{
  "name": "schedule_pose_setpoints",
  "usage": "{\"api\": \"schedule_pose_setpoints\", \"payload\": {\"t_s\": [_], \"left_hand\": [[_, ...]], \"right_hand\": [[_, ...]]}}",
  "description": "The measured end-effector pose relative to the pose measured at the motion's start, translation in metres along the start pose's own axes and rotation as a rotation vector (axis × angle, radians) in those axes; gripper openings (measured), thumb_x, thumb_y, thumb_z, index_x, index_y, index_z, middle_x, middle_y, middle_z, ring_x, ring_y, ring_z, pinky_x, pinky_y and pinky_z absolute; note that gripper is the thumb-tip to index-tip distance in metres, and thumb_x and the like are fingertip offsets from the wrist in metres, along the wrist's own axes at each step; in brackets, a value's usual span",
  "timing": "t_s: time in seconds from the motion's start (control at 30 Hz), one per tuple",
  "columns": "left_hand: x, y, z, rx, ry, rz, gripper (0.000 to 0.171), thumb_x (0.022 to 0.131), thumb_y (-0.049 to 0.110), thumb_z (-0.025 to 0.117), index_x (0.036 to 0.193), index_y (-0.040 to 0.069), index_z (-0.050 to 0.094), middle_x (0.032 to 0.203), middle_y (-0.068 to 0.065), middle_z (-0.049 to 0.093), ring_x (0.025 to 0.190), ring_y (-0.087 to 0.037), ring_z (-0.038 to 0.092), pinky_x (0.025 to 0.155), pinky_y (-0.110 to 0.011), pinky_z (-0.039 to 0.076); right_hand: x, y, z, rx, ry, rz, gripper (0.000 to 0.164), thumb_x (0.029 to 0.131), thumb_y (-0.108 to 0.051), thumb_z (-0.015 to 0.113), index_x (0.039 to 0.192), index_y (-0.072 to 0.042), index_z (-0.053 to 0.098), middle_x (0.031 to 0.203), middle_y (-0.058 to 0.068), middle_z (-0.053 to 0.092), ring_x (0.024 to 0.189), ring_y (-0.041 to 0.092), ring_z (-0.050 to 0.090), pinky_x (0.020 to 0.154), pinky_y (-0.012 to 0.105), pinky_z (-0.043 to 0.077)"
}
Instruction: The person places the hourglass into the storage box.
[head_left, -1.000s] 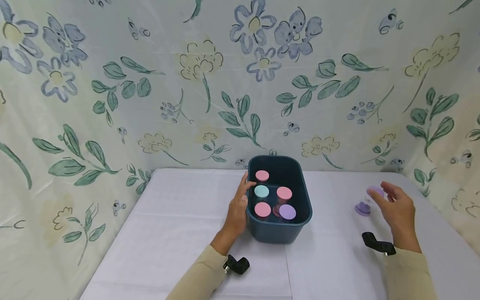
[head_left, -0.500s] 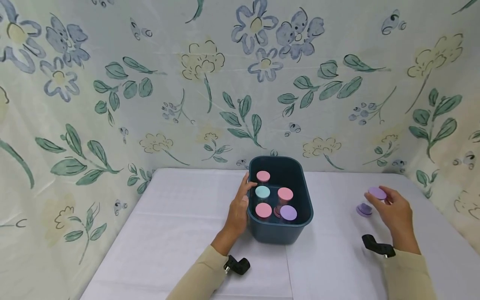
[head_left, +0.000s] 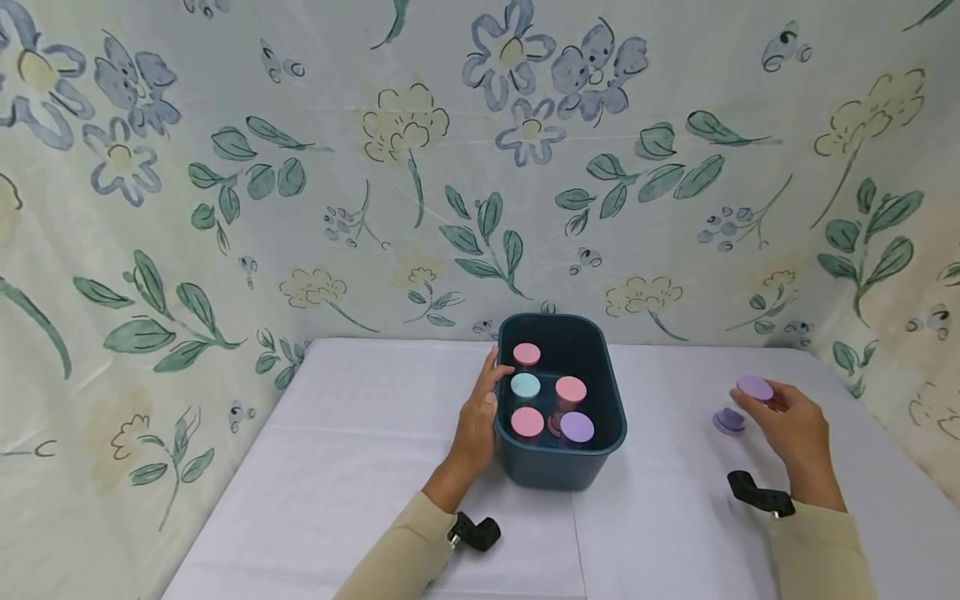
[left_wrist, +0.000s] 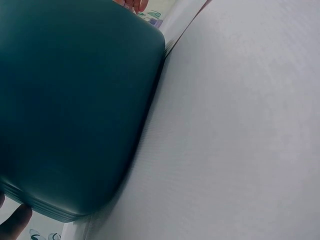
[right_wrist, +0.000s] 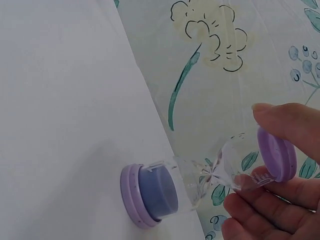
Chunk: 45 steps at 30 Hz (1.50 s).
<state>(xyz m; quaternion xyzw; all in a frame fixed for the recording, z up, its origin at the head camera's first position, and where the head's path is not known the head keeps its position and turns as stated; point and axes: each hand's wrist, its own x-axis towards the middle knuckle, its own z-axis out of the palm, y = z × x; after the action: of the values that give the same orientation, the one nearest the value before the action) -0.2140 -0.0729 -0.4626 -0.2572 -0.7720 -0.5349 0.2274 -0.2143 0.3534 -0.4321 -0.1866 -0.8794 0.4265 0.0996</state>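
Note:
My right hand (head_left: 795, 425) pinches the upper purple cap (head_left: 754, 387) of a clear hourglass sand timer (right_wrist: 212, 172) between thumb and fingers. The timer stands on the white table at the right, its lower purple cap (right_wrist: 135, 196) down and purple sand (right_wrist: 159, 191) in the bottom bulb. My left hand (head_left: 474, 421) holds the left wall of a dark teal bin (head_left: 558, 468), one digit hooked over the rim. Inside the bin are several more sand timers: ones with pink caps (head_left: 527, 422), one with a light blue cap (head_left: 525, 386), and one with a purple cap (head_left: 577, 427).
The white-covered table (head_left: 360, 467) spreads out on both sides of the bin. A floral curtain (head_left: 465, 192) hangs along its back edge and round the sides. Black camera mounts sit on both wrists, the right mount (head_left: 757, 493) close above the table.
The right hand's fingers have shifted slightly around the timer's upper cap, which shows more fully than before. The left hand and the bin have kept their place.

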Motion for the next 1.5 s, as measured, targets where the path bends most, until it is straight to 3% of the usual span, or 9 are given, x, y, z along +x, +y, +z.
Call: {"api": "schedule_pose_setpoints", "payload": {"t_s": [0.33, 0.73, 0.8, 1.0, 1.2, 1.5], "left_hand": [[-0.001, -0.003, 0.001, -0.010, 0.002, 0.006, 0.046, 0.101, 0.023, 0.021, 0.140, 0.018, 0.043, 0.160, -0.003, 0.018, 0.146, -0.022, 0.018, 0.112, -0.055, 0.021], [0.000, -0.003, 0.001, -0.006, 0.004, 0.019, 0.046, 0.101, 0.023, 0.020, 0.140, 0.019, 0.043, 0.160, -0.003, 0.018, 0.146, -0.021, 0.019, 0.112, -0.054, 0.022], [0.000, -0.003, 0.001, -0.004, 0.007, 0.022, 0.046, 0.101, 0.022, 0.021, 0.140, 0.018, 0.043, 0.160, -0.003, 0.018, 0.146, -0.021, 0.019, 0.112, -0.055, 0.023], [0.000, -0.003, 0.001, 0.011, 0.016, 0.028, 0.045, 0.101, 0.021, 0.021, 0.140, 0.018, 0.043, 0.160, -0.003, 0.019, 0.146, -0.021, 0.020, 0.112, -0.054, 0.023], [-0.001, -0.001, 0.001, -0.001, 0.018, 0.023, 0.045, 0.100, 0.020, 0.022, 0.140, 0.016, 0.043, 0.160, -0.005, 0.019, 0.146, -0.024, 0.019, 0.112, -0.055, 0.022], [0.000, -0.003, 0.001, 0.004, 0.016, 0.016, 0.047, 0.101, 0.028, 0.019, 0.140, 0.018, 0.043, 0.160, -0.008, 0.020, 0.146, -0.022, 0.020, 0.111, -0.055, 0.024]], "right_hand": [[0.000, 0.001, 0.000, -0.019, 0.011, 0.020, 0.093, 0.085, -0.061, 0.059, 0.143, 0.008, 0.034, 0.137, 0.032, 0.043, 0.123, 0.048, 0.042, 0.096, 0.062, 0.040], [0.001, -0.001, 0.003, -0.005, 0.053, 0.035, 0.089, 0.084, -0.061, 0.059, 0.143, 0.003, 0.039, 0.138, 0.028, 0.046, 0.124, 0.045, 0.043, 0.096, 0.060, 0.042], [0.001, -0.003, 0.004, -0.015, 0.061, 0.020, 0.087, 0.085, -0.060, 0.059, 0.142, 0.003, 0.041, 0.136, 0.027, 0.048, 0.122, 0.043, 0.045, 0.089, 0.055, 0.047], [-0.003, -0.013, 0.008, -0.021, 0.062, -0.024, 0.086, 0.085, -0.060, 0.059, 0.142, 0.003, 0.042, 0.134, 0.027, 0.049, 0.121, 0.043, 0.045, 0.090, 0.057, 0.047], [-0.009, -0.026, 0.013, -0.027, 0.113, -0.071, 0.079, 0.085, -0.057, 0.061, 0.139, -0.001, 0.048, 0.130, 0.023, 0.056, 0.115, 0.036, 0.053, 0.084, 0.046, 0.051], [-0.018, -0.048, 0.019, 0.039, 0.093, -0.087, 0.077, 0.086, -0.056, 0.060, 0.142, -0.005, 0.044, 0.136, 0.021, 0.051, 0.122, 0.038, 0.049, 0.096, 0.056, 0.044]]}}
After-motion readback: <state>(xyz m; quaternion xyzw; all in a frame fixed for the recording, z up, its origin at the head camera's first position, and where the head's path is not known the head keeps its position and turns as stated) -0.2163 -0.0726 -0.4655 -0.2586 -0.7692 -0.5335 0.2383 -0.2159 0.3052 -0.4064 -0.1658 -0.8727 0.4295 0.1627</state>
